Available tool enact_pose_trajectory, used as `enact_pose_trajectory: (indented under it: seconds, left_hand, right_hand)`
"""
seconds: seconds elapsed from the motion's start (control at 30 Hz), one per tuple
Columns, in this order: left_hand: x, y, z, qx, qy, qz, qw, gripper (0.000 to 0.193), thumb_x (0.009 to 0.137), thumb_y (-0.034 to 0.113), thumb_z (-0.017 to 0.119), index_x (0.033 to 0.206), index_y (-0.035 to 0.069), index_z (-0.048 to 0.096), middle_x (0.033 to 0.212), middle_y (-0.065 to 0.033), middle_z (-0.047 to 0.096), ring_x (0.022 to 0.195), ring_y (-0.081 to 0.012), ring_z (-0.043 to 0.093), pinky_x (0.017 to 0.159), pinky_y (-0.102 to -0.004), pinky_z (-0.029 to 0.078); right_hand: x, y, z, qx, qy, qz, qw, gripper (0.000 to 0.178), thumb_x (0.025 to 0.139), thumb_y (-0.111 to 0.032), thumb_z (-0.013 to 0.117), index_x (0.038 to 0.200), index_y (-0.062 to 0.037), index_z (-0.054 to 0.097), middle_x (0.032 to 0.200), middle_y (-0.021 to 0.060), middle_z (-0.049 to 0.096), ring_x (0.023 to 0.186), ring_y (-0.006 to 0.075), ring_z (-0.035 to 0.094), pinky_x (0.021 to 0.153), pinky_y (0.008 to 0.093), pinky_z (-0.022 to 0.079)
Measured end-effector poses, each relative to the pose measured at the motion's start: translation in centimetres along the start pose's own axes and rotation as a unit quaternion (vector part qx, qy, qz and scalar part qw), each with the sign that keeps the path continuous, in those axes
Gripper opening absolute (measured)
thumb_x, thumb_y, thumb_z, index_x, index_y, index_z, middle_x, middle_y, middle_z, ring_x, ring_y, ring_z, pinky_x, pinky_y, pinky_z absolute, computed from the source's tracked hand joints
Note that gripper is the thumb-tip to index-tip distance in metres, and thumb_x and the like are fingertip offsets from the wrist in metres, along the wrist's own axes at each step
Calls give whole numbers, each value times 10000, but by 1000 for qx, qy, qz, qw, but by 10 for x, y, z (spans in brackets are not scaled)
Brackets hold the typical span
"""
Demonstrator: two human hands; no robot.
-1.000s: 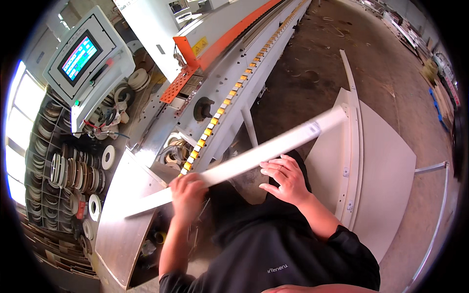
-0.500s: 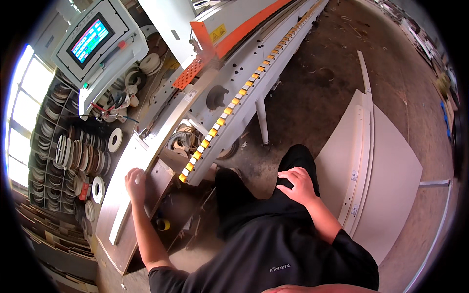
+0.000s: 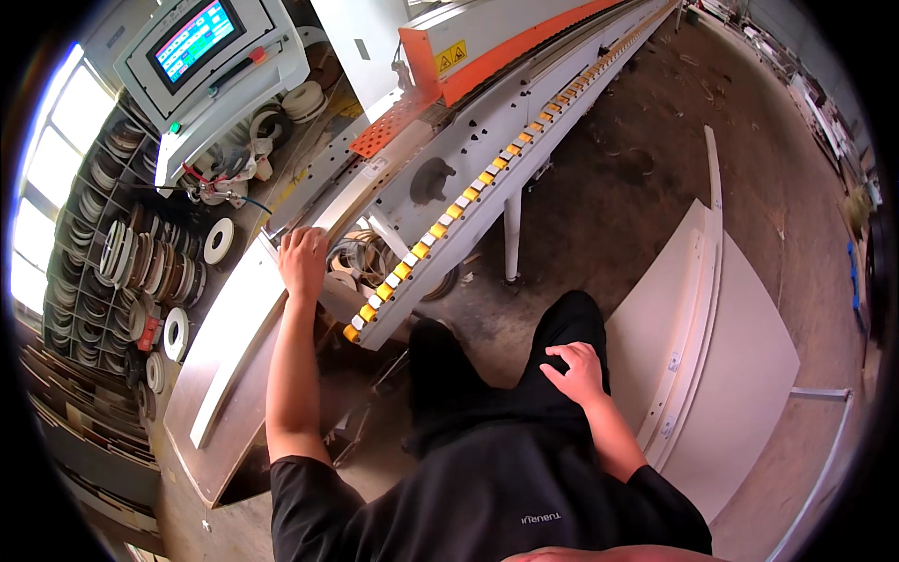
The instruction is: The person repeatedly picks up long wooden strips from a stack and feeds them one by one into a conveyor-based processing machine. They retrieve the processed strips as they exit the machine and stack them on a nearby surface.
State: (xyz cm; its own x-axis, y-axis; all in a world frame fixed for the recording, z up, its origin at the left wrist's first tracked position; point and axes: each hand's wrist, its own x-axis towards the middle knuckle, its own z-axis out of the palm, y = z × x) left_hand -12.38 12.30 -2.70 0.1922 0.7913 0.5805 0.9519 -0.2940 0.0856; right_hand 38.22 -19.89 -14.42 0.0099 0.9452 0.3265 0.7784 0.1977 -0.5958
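My left hand [image 3: 302, 267] is stretched forward over the feed end of an edge-banding machine [image 3: 543, 47]. Its bent fingers press together on the near end of a narrow pale board strip [image 3: 361, 183], which runs under the orange perforated guard [image 3: 384, 126]. Beside that hand, a wide white panel strip [image 3: 239, 328] lies along the brown wooden table [image 3: 201, 473]. On my right thigh rests my right hand [image 3: 576, 372], fingers loosely spread and holding nothing.
A control panel with a lit screen [image 3: 197, 42] hangs at upper left. Yellow rollers [image 3: 419, 250] line the machine's near rail. Rolls of edging tape [image 3: 140, 258] fill a rack at left. Large pale panels [image 3: 740, 347] with narrow strips on top lie at right.
My left hand has moved forward from beside the white panel strip to the narrow strip's end, with the arm straighter. My right hand stays on the thigh. The view has shifted slightly.
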Motion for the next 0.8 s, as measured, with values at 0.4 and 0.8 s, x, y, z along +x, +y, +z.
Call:
enact_pose_trajectory:
  seconds: [0.4,0.8]
  left_hand:
    - [45,-23,33,103,0,-61,993,209,1043,369,687,1112,235,832,1117,5,769,1118,-284,726,896,-443,617]
    - [59,-15,48,133,13,-54,989,180,1044,358,670,1043,245,810,1061,-4,732,1086,-289,728,836,-453,629]
  right_hand:
    - [8,2,3,-9,-1,25,1000,254,851,-263,918,1039,-133,807,1028,23,828,989,277,762,976,440,564]
    - [25,2,10,-5,-23,38,999,206,865,-284,905,986,-145,813,986,-7,830,946,244,763,941,411,546]
